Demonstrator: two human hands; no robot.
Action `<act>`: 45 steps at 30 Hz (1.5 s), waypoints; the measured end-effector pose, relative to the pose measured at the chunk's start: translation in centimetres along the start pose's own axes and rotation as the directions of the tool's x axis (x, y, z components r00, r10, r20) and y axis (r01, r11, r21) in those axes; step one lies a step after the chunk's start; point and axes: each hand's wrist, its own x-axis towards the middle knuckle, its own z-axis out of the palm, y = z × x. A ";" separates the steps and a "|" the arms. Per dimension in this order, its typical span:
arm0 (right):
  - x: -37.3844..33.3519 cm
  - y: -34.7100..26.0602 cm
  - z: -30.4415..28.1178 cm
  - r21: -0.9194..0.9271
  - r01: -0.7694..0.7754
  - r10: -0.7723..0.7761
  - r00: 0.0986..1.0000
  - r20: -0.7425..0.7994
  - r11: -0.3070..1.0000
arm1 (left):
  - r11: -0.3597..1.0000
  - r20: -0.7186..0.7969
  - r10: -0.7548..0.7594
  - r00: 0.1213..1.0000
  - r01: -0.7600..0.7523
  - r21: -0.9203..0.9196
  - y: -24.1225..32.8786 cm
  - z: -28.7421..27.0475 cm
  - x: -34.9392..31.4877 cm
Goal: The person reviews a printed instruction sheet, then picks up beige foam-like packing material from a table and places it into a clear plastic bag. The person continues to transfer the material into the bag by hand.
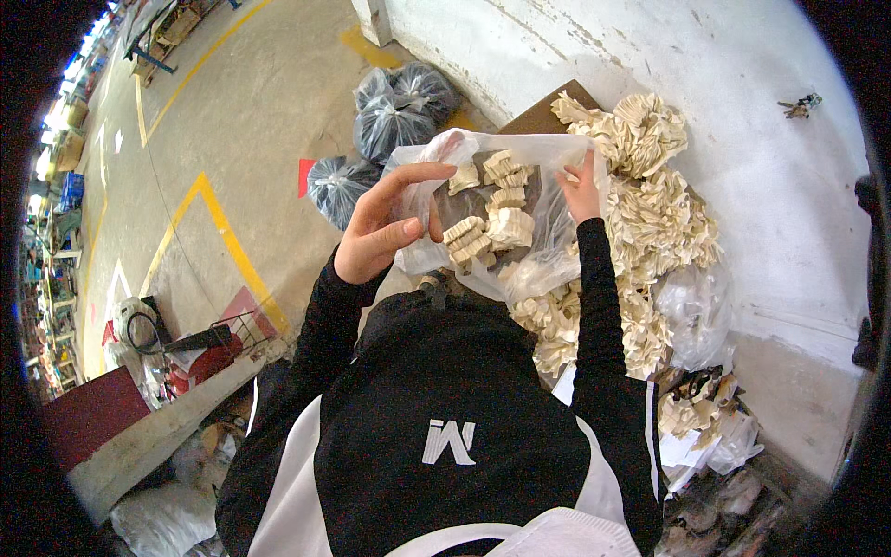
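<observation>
A clear plastic bag [553, 147] is stretched between my two hands in front of me. Several cream-coloured, ridged bundles [510, 227] show in its wide mouth, stacked loosely together. At the bag's left side is my left hand [376, 227]; its thumb and index finger are spread, while its other fingers, partly hidden, hold the plastic. My right hand [582, 193] pinches the bag's upper right edge, fingers pointing away from me. Just beyond and under the right forearm lies a large heap of cream pleated pieces [659, 223].
Dark, tied plastic bags [399, 107] stand on the floor [278, 121] ahead. A white wall [742, 121] bounds the right side, with a brown board [552, 110] by it. Another clear bag [691, 311] sits beside the heap. A red extinguisher-like cylinder [206, 364] is at left.
</observation>
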 end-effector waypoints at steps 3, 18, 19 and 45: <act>0.6 2.3 1.5 -0.070 0.061 -0.054 0.994 0.093 0.996 | 1.000 0.021 -0.009 1.000 0.009 -0.006 -0.3 -0.9 -0.3; -11.0 5.0 9.9 -0.646 0.051 0.248 0.898 0.363 0.762 | 0.995 -0.128 -0.047 0.991 0.036 -0.094 -2.3 -2.0 -3.4; -11.5 4.9 9.7 -0.629 0.028 0.261 0.895 0.362 0.777 | 0.994 -0.127 -0.051 0.991 0.038 -0.102 -2.4 -2.1 -3.3; -22.2 -7.7 0.8 -0.122 -0.045 -0.084 0.501 -0.861 0.991 | 0.948 -0.017 0.204 0.979 -0.193 0.255 2.5 -11.1 1.0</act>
